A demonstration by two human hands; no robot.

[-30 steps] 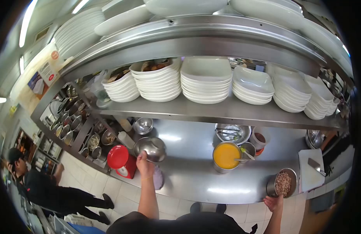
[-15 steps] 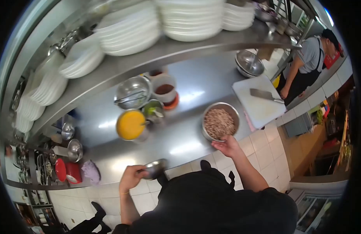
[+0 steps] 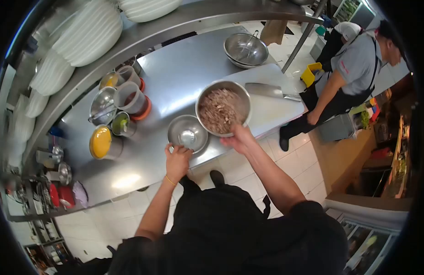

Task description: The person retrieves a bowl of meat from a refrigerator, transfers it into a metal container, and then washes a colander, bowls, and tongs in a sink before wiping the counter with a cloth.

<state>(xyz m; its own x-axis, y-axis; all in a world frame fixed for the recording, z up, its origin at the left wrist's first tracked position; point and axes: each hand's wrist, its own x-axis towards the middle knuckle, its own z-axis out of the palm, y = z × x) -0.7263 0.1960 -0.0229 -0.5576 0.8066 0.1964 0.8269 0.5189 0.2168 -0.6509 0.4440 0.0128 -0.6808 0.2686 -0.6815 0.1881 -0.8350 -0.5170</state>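
My right hand [image 3: 241, 138] grips the rim of a steel bowl [image 3: 245, 98], its thumb inside. Brownish-pink chopped pieces [image 3: 220, 110], which look like cooked meat, fill the bowl, which overlaps the white cutting board's left edge in this view. Just left of it, an empty smaller steel bowl [image 3: 187, 128] stands near the counter's front edge. My left hand [image 3: 178, 161] has its fingers over that smaller bowl's near rim. A cleaver [image 3: 267, 90] lies across the cutting board [image 3: 276, 110].
Left on the steel counter [image 3: 148, 169] stand a container of yellow liquid [image 3: 102, 142], a green-filled steel pot [image 3: 122, 123], plastic tubs [image 3: 129, 97] and a steel bowl [image 3: 102, 104]. Steel mixing bowls [image 3: 245, 49] stand behind the board. Stacked white plates [image 3: 90, 34] line the overhead shelf. A person [image 3: 347, 73] stands right.
My left hand has brought the smaller bowl from the front edge over the counter, beside the meat bowl. My right hand has lifted or shifted the meat bowl toward the board. The view has turned right.
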